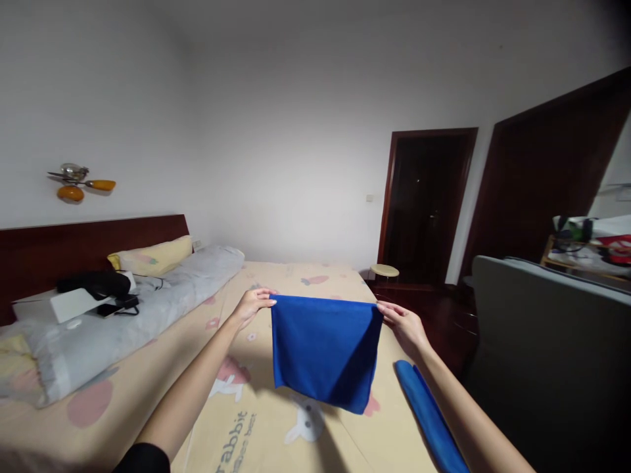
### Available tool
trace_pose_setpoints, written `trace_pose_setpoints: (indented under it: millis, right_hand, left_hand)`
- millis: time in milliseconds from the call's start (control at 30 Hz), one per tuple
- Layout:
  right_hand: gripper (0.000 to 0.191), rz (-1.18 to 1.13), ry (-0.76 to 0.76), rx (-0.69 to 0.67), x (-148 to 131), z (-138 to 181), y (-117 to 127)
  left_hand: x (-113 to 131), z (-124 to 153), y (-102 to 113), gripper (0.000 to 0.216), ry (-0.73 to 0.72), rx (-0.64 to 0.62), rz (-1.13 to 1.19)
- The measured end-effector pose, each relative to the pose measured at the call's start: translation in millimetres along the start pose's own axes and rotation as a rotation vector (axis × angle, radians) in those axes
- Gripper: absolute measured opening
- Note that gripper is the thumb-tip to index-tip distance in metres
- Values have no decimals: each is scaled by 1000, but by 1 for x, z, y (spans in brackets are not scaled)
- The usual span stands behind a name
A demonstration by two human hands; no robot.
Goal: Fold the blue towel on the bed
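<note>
We hold the blue cloth above the bed — left hand and right hand pinched shut on its top corners — light, limp fabric, seemingly best gripped there.

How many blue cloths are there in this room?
2. One blue cloth hangs spread between the left hand and the right hand, pinched at its top corners. The rolled cloth lies on the bed beside the right forearm. Others may be hidden.
</note>
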State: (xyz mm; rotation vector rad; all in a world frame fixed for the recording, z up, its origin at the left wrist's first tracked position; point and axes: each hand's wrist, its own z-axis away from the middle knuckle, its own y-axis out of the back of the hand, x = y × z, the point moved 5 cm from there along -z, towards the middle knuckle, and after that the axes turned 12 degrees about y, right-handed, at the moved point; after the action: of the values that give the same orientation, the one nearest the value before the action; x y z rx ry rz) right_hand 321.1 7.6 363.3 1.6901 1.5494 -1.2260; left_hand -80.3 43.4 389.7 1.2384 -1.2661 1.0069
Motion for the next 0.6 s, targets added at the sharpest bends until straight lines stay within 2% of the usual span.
trace_pose_setpoints:
  millis: [133,300,433,600]
  right_hand:
    - [57,163,72,-99,-3,-6,3]
    - [54,306,126,-184,-3,-16,3]
    - [49,409,147,-272,-1,-23,1]
    - [33,520,149,-365,7,-28,-1]
  left_hand:
    - [3,1,4,45,-15,38,-85]
    - [1,0,11,36,-15,76,-206]
    - [-1,-1,15,28,-32,90,-334]
    - [-2,0,22,20,-78,93,-517]
